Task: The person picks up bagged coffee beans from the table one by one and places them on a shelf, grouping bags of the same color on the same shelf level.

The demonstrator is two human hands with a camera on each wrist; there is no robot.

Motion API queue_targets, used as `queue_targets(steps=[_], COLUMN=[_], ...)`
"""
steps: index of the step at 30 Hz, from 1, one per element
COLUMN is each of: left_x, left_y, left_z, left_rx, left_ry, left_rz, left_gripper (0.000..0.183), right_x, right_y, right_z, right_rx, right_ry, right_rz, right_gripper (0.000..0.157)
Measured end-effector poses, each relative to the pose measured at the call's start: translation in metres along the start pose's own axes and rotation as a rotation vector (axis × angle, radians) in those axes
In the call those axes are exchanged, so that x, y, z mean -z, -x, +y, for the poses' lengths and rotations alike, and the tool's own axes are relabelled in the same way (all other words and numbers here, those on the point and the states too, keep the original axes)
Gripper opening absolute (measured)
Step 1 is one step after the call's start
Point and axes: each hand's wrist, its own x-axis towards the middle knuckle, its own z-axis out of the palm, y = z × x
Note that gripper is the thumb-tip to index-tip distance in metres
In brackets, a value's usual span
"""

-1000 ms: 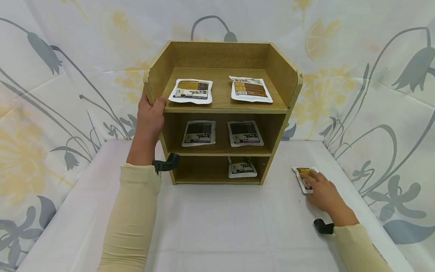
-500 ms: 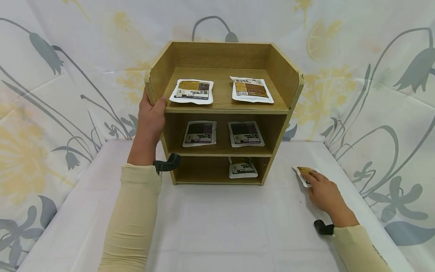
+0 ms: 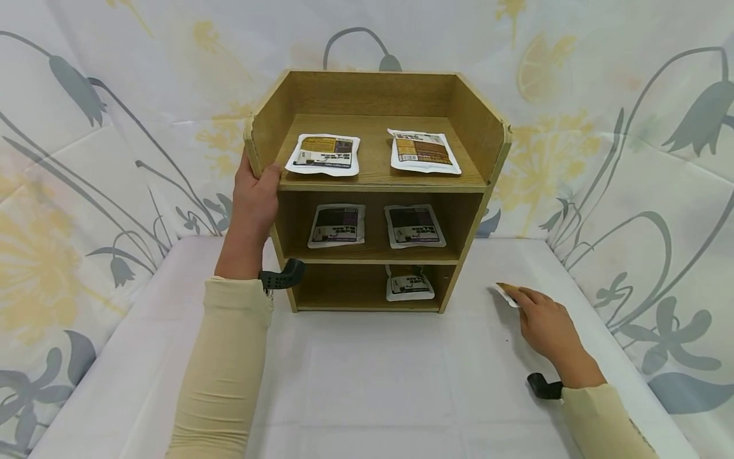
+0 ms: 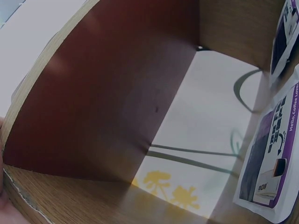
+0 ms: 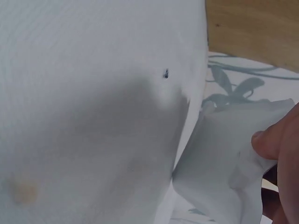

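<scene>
My left hand (image 3: 252, 201) grips the left front edge of a small wooden shelf unit (image 3: 369, 95), thumb on the inner side of the panel. To the right of the unit, my right hand (image 3: 552, 326) pinches a flat sachet (image 3: 505, 294). Its plain white back (image 5: 219, 144) faces the right wrist camera, with the thumb on it, and the sachet stands tilted up off the table cloth. Most of its printed front is hidden by my fingers in the head view.
Two sachets, left (image 3: 323, 154) and right (image 3: 425, 152), lie on the top board. Two more, left (image 3: 337, 225) and right (image 3: 415, 225), lie on the middle board. One sachet (image 3: 410, 285) sits bottom right. A white cloth (image 3: 367, 376) covers the table; floral fabric (image 3: 619, 159) hangs behind.
My right hand has taken up the sachet that lay flat on the cloth and tilted it, so less of its print shows. My left hand stays on the shelf unit.
</scene>
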Motion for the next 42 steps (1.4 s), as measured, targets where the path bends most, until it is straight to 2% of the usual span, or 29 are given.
queue_targets(steps=[8, 16, 29, 42], left_x=[0.000, -0.001, -0.001, -0.001], left_y=[0.000, -0.001, -0.002, -0.001], left_z=[-0.001, -0.002, -0.003, -0.003], left_rx=[-0.007, -0.019, -0.015, -0.012], left_ry=[-0.007, -0.007, 0.003, -0.009], left_rz=[0.003, -0.005, -0.004, -0.002], left_gripper=[0.043, 0.042, 0.042, 0.042], right_x=[0.009, 0.019, 0.034, 0.046], right_y=[0.000, 0.000, 0.002, 0.004], right_z=[-0.013, -0.027, -0.049, -0.069], right_rx=[0.006, 0.024, -0.002, 0.031], right_ry=[-0.014, -0.050, -0.081, -0.107], right_rz=[0.016, 0.030, -0.052, -0.087], right_gripper=[0.045, 0.041, 0.037, 0.035])
